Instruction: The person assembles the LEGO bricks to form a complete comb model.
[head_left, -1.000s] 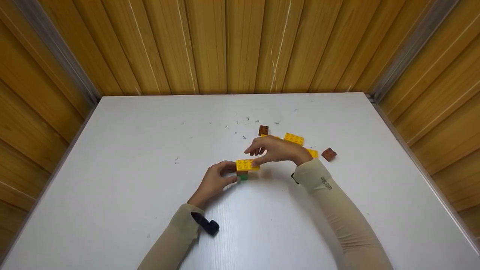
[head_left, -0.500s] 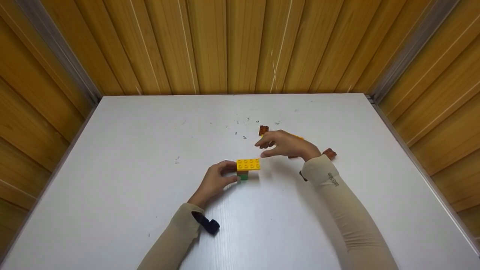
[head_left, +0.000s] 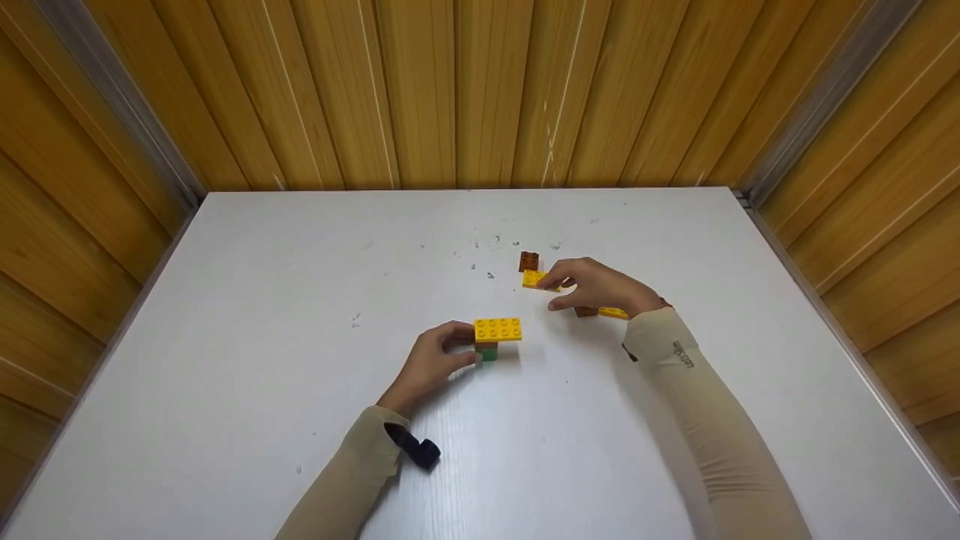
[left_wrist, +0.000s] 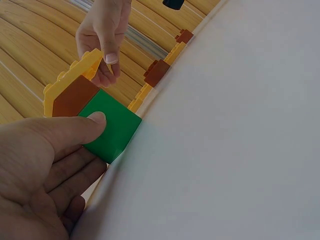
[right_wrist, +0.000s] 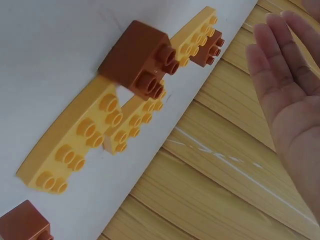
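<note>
My left hand pinches a small stack near the table's middle, thumb on its green block. On the green block sits a brown block, topped by a yellow eight-stud plate that overhangs to the right. My right hand holds nothing, its fingers loosely bent above the loose bricks. Below it lie a brown brick and a yellow plate. Its fingertips overlap another yellow plate in the head view.
A brown brick lies behind the loose yellow plates. Another brown brick shows at the lower left of the right wrist view, and a further yellow plate lies between. Wood-look panels stand around the white table.
My right hand has left the yellow plate on top of the stack and moved right and back over the loose bricks. My left hand keeps its grip in the same place.
</note>
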